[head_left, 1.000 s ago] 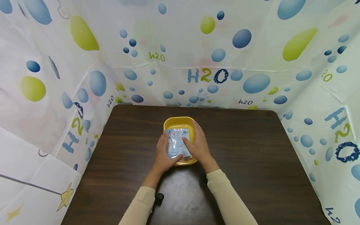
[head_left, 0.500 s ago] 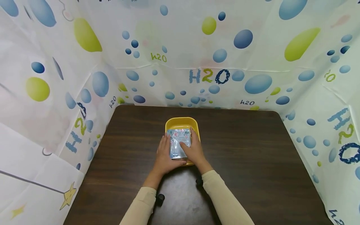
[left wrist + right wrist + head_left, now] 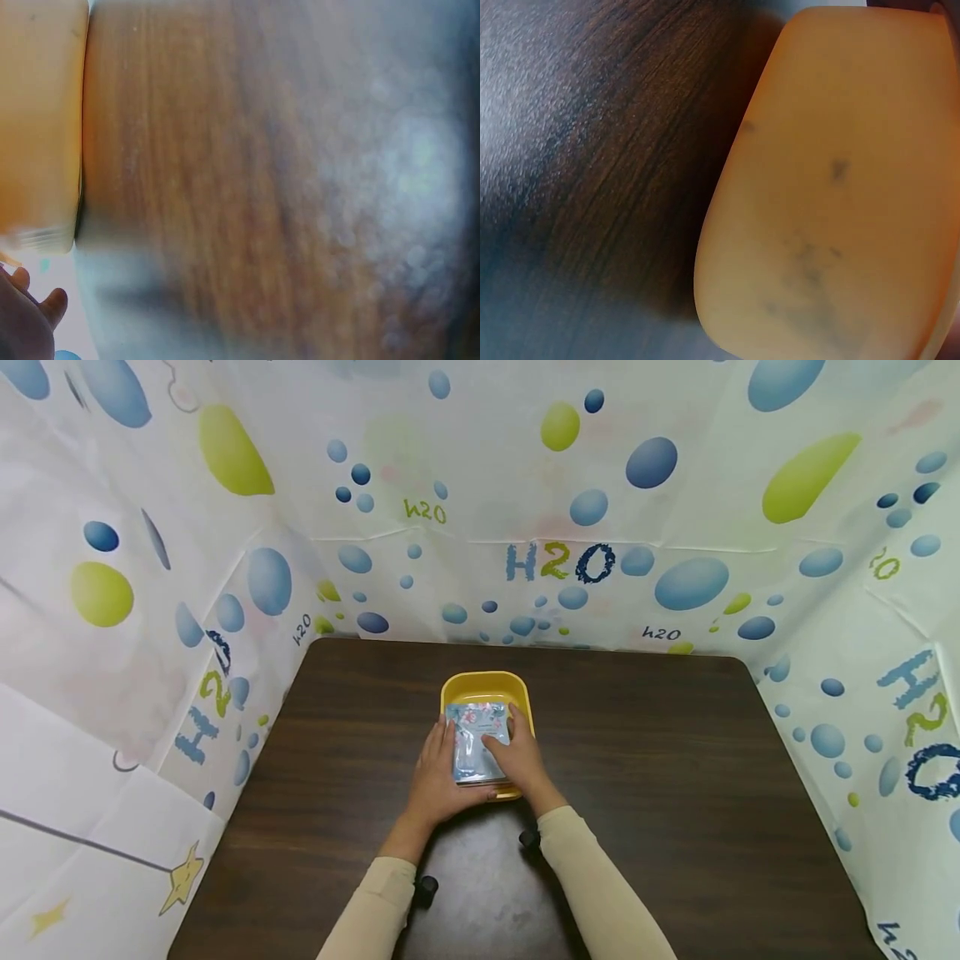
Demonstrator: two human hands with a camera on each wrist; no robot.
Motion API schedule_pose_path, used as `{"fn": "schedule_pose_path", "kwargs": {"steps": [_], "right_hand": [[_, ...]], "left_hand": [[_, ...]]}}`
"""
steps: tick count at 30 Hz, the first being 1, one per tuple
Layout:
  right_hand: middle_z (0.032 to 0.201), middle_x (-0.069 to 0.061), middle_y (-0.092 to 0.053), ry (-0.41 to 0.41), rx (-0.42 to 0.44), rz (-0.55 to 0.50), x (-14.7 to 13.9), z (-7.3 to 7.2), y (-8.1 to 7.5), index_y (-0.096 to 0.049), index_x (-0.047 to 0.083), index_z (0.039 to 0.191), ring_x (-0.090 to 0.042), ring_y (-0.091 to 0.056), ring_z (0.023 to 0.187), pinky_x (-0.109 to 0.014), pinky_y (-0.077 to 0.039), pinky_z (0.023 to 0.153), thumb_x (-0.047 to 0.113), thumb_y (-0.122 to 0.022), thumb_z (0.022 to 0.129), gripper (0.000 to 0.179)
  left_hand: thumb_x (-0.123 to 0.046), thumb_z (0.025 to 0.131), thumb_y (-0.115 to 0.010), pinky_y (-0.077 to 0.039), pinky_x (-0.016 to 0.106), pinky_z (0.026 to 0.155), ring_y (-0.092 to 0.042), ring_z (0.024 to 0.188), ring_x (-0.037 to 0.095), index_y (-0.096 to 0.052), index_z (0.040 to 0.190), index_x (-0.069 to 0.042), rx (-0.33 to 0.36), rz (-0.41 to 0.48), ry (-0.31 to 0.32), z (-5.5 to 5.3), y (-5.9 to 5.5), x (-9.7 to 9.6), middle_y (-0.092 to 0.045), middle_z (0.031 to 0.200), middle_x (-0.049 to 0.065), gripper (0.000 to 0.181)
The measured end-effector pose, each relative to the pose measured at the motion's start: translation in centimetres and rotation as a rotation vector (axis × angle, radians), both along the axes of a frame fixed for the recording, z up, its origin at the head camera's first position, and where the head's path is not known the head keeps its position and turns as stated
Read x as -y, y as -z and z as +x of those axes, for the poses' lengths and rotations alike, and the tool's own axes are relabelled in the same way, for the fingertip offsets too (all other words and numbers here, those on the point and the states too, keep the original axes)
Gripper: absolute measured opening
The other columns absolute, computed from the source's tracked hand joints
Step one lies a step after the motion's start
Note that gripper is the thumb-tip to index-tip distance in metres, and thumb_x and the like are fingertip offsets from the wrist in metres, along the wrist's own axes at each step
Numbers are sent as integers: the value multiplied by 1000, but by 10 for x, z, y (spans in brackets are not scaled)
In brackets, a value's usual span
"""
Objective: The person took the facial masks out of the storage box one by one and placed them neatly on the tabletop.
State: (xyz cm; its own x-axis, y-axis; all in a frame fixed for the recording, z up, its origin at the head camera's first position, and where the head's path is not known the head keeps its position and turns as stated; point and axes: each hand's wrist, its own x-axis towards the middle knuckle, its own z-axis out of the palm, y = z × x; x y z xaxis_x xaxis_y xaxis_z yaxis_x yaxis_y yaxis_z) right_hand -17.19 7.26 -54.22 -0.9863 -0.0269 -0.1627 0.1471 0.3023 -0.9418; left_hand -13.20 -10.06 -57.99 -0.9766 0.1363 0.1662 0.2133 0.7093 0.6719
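Blue floral rectangular foil packet (image 3: 474, 764) | between your left hand (image 3: 435, 783) and right hand (image 3: 523, 763), thumbs apart from fingers | yellow rounded plastic tray (image 3: 483, 676) beneath fingers | press evenly

Table (image 3: 652, 768) passable left and right of centre. Centre blocked: yellow tray (image 3: 483, 690), left hand (image 3: 437, 782), right hand (image 3: 524, 762). Printed sheet (image 3: 480, 456) across frame top.

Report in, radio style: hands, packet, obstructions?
Left hand along left side of floral packet; right hand, thumb on top. Packet over yellow tray, contact with floor unclear. Hands partly hide tray rim.
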Motion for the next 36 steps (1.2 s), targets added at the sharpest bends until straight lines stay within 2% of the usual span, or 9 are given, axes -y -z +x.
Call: {"fn": "schedule_pose_path", "kwargs": {"steps": [6, 10, 16, 21, 25, 31, 36], "right_hand": [[161, -23, -39, 13, 35, -75, 1, 0, -1, -28, 12, 161, -35, -37, 151, -52, -31, 122, 22, -71, 94, 81], [158, -25, -41, 37, -5, -156, 1, 0, 0, -31, 9, 158, -37, -36, 151, -53, -28, 124, 15, -71, 93, 77], [154, -25, -43, 54, -65, -331, -1, 1, 1, -32, 5, 157, -42, -41, 147, -54, -35, 120, -1, -70, 90, 77], [156, -21, -41, 24, -59, -400, -4, 1, -1, -35, 3, 156, -37, -41, 148, -50, -39, 117, -5, -68, 91, 73], [159, -19, -41, -16, -21, -396, -5, 0, -1, -38, 1, 155, -34, -44, 147, -46, -45, 112, -3, -68, 92, 69], [160, -17, -43, -73, 23, -297, -8, 1, 1, -40, 3, 156, -34, -50, 142, -44, -50, 107, 5, -70, 94, 68], [159, -20, -43, -117, 25, -244, -9, 2, 2, -37, 3, 157, -37, -55, 137, -41, -56, 98, 9, -70, 95, 71]], "left_hand": [[-66, 62, -88, -24, 64, 122, -16, 158, 36, -20, 164, -10, 6, 14, -12, 0, 3, 1, -8, 174, 6, 134], [-64, 61, -89, -24, 65, 121, -18, 158, 36, -22, 164, -10, -3, 31, -16, 1, 3, 0, -10, 174, 7, 134], [-65, 62, -88, -25, 65, 121, -19, 157, 37, -21, 163, -9, -8, 29, -13, 0, 2, 0, -11, 174, 8, 134], [-63, 62, -90, -24, 64, 121, -19, 157, 37, -20, 164, -9, -1, 37, -15, -1, 3, 1, -10, 174, 6, 135], [-62, 62, -90, -24, 65, 121, -20, 157, 37, -20, 164, -9, -5, 48, -9, -1, 3, 2, -11, 174, 6, 135], [-62, 62, -90, -24, 65, 121, -21, 156, 39, -19, 164, -9, -14, 52, -1, 0, 5, 1, -13, 173, 9, 135], [-62, 62, -90, -24, 64, 121, -21, 156, 38, -20, 164, -9, -15, 53, 0, 1, 6, -1, -13, 173, 9, 134]]}}
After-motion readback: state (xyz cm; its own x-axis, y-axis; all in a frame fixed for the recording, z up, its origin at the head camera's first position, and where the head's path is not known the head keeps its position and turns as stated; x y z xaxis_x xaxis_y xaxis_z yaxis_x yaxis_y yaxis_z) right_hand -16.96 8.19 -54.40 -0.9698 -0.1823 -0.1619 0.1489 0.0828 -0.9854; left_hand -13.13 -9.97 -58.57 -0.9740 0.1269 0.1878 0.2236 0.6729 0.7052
